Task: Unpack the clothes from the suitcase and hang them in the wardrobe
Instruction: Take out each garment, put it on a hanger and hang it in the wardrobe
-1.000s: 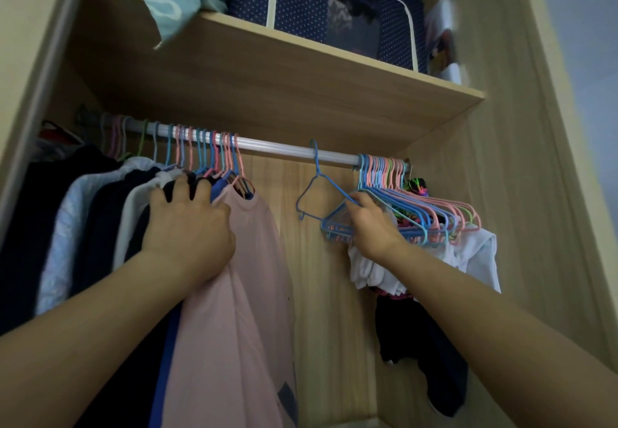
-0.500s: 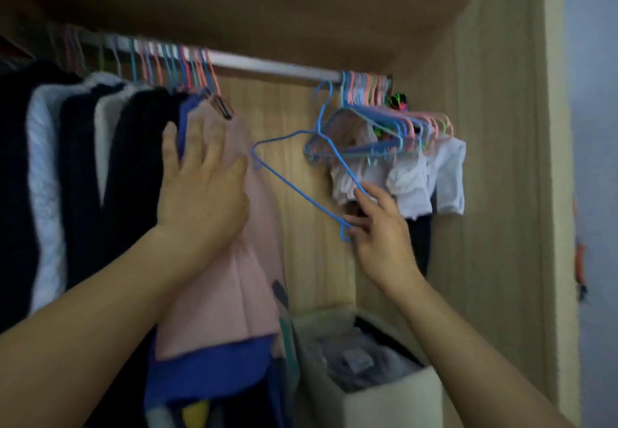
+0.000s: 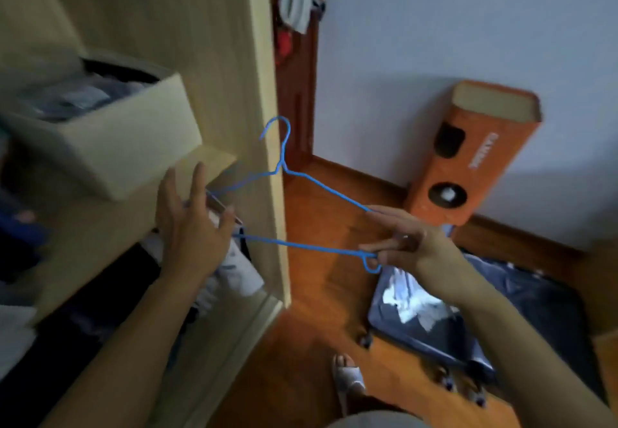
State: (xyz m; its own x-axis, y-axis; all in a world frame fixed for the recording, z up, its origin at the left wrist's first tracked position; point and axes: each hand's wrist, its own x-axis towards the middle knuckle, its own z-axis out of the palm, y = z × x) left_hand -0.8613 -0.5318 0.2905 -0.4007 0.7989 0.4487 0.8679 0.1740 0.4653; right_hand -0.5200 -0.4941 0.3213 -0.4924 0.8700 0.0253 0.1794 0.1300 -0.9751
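My right hand pinches one end of a thin blue wire hanger, which hangs free in the air with its hook pointing up. My left hand is spread with fingers apart in front of the lower wardrobe, holding nothing. The open dark blue suitcase lies on the wooden floor at the lower right, with pale clothes showing inside it. The view is blurred.
A beige fabric box of folded clothes sits on a wardrobe shelf at the left. An orange cardboard box leans against the wall. Clothes hang on a dark wooden door behind. My sandalled foot is on the floor.
My right hand has lifted the blue hanger off the rail and carried it down and right. My left hand left the pink garment. The view swung down towards the floor and suitcase.
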